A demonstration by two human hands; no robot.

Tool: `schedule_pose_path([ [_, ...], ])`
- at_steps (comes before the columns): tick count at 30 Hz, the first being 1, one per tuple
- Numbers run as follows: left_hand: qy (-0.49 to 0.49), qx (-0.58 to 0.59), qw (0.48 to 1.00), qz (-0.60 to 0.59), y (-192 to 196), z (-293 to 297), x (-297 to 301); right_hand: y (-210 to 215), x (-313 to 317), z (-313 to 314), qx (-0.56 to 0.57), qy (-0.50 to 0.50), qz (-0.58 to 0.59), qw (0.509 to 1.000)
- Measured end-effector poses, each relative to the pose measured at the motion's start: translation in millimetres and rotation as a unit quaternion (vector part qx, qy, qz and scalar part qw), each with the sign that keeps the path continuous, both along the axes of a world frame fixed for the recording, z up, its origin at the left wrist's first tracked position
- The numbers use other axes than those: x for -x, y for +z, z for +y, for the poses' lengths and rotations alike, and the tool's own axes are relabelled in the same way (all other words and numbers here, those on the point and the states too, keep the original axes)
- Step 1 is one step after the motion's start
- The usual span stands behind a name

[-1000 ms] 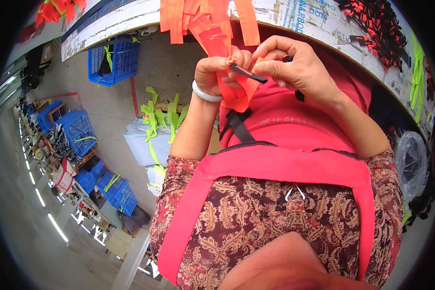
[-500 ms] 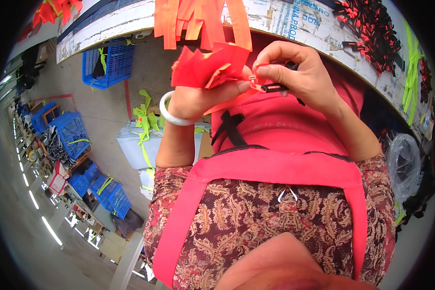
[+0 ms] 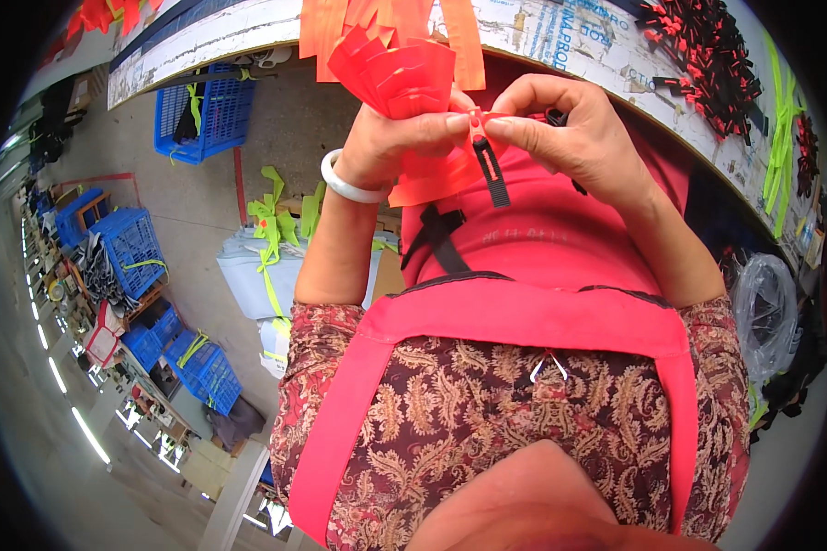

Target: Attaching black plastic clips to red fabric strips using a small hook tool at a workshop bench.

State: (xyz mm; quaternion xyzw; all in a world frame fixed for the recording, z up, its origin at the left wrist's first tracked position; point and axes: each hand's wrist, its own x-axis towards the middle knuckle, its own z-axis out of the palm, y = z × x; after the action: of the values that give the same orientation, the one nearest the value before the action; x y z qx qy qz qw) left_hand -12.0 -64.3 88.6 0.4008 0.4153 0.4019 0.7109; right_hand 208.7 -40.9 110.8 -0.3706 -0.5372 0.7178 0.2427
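My left hand (image 3: 397, 142), with a white bangle (image 3: 347, 184) on the wrist, is closed around a fanned bundle of orange-red fabric strips (image 3: 397, 72) that stick upward. My right hand (image 3: 565, 129) meets it fingertip to fingertip, pinching a small red piece (image 3: 480, 118) at the bundle's edge. A short black ribbed strip (image 3: 493, 174) hangs down from that pinch. Both hands are raised in front of a pink apron and just below the worktable edge (image 3: 560, 37).
More orange strips (image 3: 464, 41) hang over the worktable edge. A heap of black and red small parts (image 3: 708, 55) and neon-green straps (image 3: 779, 101) lie on the table at the right. On the floor stand blue crates (image 3: 202, 110), neon-green straps (image 3: 271, 230) and grey stacked sheets.
The left hand has turned the strip bundle so it fans upward. The black strip, held sideways earlier, now hangs down between the two sets of fingertips.
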Motion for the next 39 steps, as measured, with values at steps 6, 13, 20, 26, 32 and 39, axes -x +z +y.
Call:
schedule_pose_path([
  [6,-0.011,-0.004,1.0,0.013,1.1,-3.4,-1.4,1.9,-0.3,-0.9,-0.005,0.009,-0.006,1.0],
  [13,-0.052,-0.004,0.998,0.036,-1.3,-3.7,-0.6,5.8,-3.5,3.1,-0.002,0.059,-0.029,0.998],
  [20,-0.075,0.029,0.996,0.05,3.1,-2.7,0.5,3.2,-4.5,4.3,-0.059,0.076,-0.041,0.995],
  [26,-0.099,0.016,0.992,0.071,6.6,-1.6,1.0,-8.3,-7.0,8.0,-0.098,0.148,-0.08,0.981],
  [32,-0.075,0.006,0.996,0.051,0.1,-3.5,-1.5,-15.5,-5.9,12.3,-0.044,0.135,-0.052,0.988],
  [39,-0.035,0.022,0.999,-0.002,-13.1,-4.1,1.9,-16.0,-0.8,7.7,0.001,0.043,-0.016,0.999],
])
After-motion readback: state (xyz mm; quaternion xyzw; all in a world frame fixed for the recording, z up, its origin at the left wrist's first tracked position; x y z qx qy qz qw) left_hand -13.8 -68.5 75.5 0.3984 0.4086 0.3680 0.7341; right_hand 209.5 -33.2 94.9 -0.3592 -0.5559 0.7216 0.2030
